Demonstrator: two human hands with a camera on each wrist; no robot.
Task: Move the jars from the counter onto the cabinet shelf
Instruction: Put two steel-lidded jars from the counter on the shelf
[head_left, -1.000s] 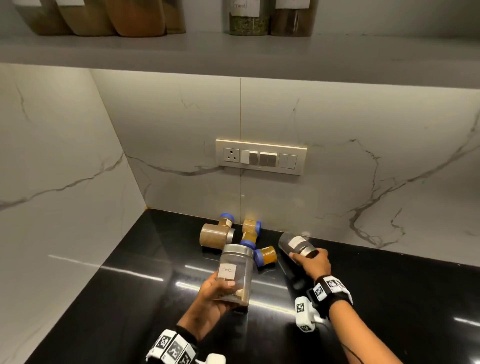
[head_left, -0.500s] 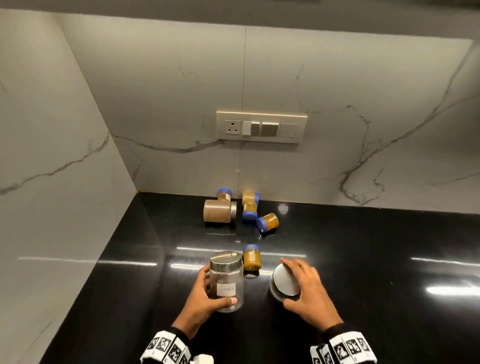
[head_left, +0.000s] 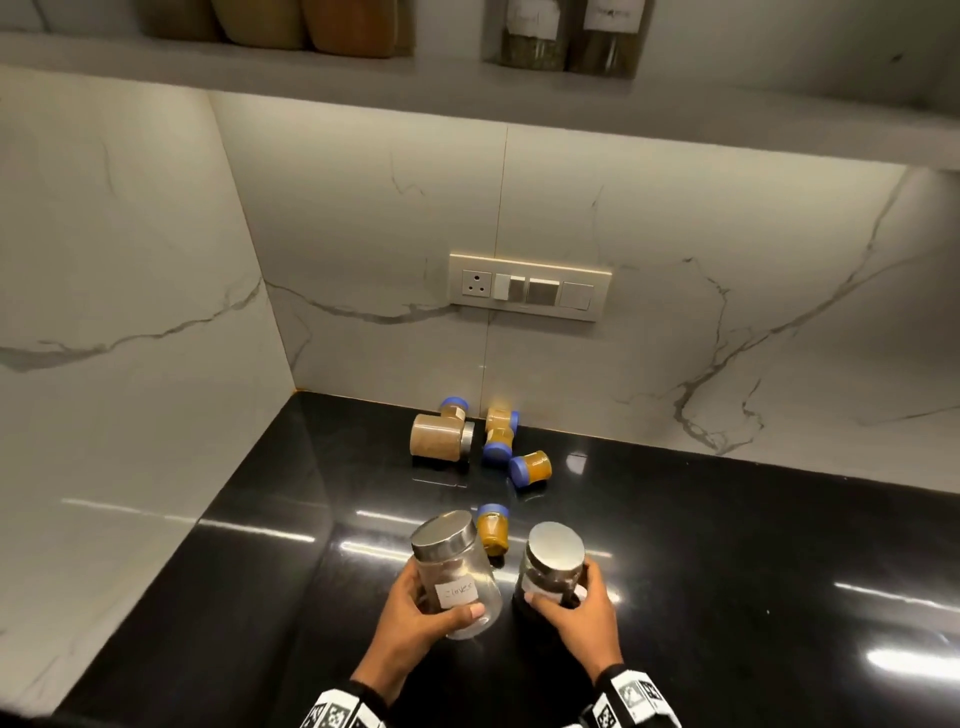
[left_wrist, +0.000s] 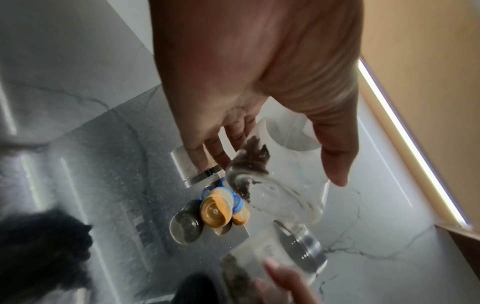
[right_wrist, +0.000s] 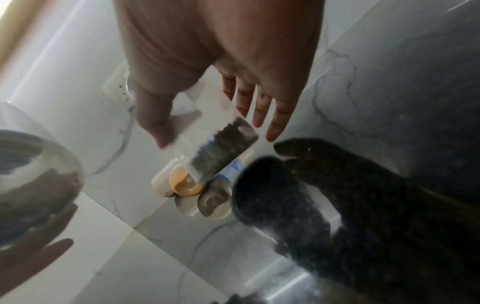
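Left hand (head_left: 415, 618) grips the clear labelled jar (head_left: 457, 577); at its 3 o'clock, right hand (head_left: 582, 618) grips the dark jar (head_left: 553, 569) above the bench (head_left: 727, 545).

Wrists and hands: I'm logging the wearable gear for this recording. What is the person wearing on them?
Both hands, left hand and right hand, are bare, with no gloves or rings visible. Each wrist carries a black band set with white square tags printed in black, code-like patterns; the left band matches. No sleeves show below the bands.
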